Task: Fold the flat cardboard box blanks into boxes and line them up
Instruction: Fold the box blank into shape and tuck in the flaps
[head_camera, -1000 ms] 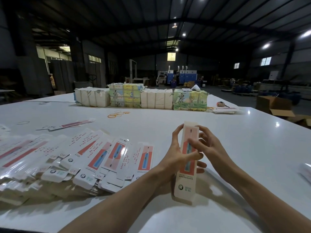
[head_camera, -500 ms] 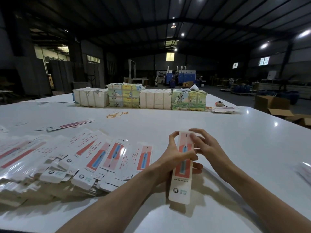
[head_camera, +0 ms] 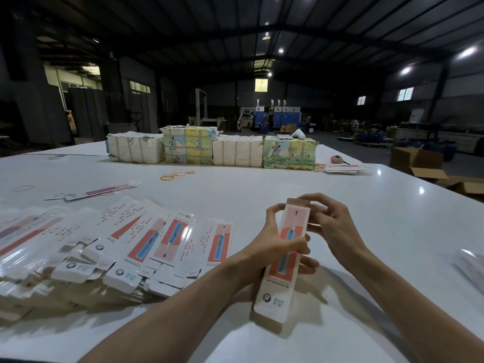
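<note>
Held box: a long, narrow box (head_camera: 285,258) is held tilted above the desk (head_camera: 379,205). Its lower end is nearest the viewer and close to the surface. Whether that end is closed cannot be told.
Left hand: the left hand (head_camera: 272,247) is wrapped round the middle of the held box, with the thumb laid across the printed face.
Right hand: the right hand (head_camera: 332,226) is curled over the top end of the held box, where the flap is pinched.
Step judged: the top flap is probably being tucked in, so this box is judged almost formed.
Flat blanks: a large fanned pile of flat blanks (head_camera: 104,247) lies left of the held box, so most of the folding is judged left to do.
Finished row: no line of folded boxes can be made out. A blurred pale item (head_camera: 471,260) far right of the held box cannot be identified.
Open room: bare desk is seen right of and beyond the held box. The desk's right edge lies well apart from it.
Further off: rubber bands (head_camera: 175,175) are scattered beyond the held box. Wrapped bundles (head_camera: 209,149) are lined up behind them near the far edge.
</note>
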Tool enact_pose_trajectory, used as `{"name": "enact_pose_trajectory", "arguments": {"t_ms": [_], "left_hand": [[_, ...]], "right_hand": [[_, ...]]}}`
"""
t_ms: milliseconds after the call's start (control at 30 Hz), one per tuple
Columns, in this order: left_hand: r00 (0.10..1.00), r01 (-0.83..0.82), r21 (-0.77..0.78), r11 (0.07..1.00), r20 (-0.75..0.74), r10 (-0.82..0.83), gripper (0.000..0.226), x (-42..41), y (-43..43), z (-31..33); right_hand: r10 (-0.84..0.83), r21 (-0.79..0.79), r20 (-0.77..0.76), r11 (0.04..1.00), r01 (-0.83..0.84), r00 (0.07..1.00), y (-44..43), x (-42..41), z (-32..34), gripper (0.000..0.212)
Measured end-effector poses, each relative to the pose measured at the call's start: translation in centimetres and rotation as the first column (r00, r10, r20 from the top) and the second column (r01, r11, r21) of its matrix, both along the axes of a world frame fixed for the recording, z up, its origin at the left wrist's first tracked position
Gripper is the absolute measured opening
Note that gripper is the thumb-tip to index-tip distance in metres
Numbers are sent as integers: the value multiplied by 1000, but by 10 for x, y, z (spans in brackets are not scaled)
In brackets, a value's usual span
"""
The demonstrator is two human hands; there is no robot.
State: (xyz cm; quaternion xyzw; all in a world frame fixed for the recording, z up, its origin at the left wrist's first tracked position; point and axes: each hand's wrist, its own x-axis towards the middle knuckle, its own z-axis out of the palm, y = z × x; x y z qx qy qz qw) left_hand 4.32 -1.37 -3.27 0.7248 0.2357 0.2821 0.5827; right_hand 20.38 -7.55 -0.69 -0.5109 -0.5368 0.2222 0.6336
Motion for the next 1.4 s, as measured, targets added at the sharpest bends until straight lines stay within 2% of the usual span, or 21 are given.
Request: {"name": "enact_pose_trajectory", "arguments": {"t_ms": [133, 233, 300, 400, 533, 667, 767, 833, 967, 1067, 1233, 1400], "left_hand": [[1000, -27, 39, 999, -11, 28, 92, -2, 1, 1], [999, 33, 15, 999, -4, -33, 91, -3, -1, 1], [997, 75, -1, 997, -3, -75, 92, -3, -2, 2], [995, 95, 13, 995, -14, -95, 93, -4, -3, 3], [996, 91, 13, 996, -23, -91, 92, -4, -4, 5], [993, 117, -2, 993, -18, -117, 89, -6, -5, 6], [990, 142, -16, 990, -7, -142, 89, -7, -7, 7], [990, 143, -12, 990, -11, -144, 87, -8, -7, 7], [991, 129, 5, 992, -33, -129, 88, -10, -8, 9], [993, 120, 11, 993, -22, -120, 90, -11, -8, 9], [994, 107, 54, 993, -37, -106, 91, -10, -9, 6], [995, 100, 90, 991, -40, -96, 94, -10, -9, 5]], "right_hand": [[123, -55, -194, 989, -136, 973, -4, -1, 9, 26], [92, -73, -269, 991, -115, 959, -4, -3, 11, 33], [22, -62, -217, 997, -36, 976, -4, -3, 9, 35], [-66, -13, -90, 998, 65, 994, -2, 1, 5, 26], [-59, -17, -83, 998, 58, 995, 0, 8, 5, 20], [-31, 9, 22, 999, 31, 999, -2, 12, 5, 13], [-85, 51, 121, 996, 79, 989, -4, 10, 6, 19], [-81, 50, 135, 996, 75, 987, -5, 10, 7, 23], [53, -20, 3, 998, -53, 999, -7, 14, 12, 18], [132, -60, -124, 988, -141, 983, -8, 14, 15, 27], [74, -134, -235, 985, -108, 969, -3, 14, 15, 12], [15, -168, -290, 984, -67, 957, -3, 12, 14, 14]]}}
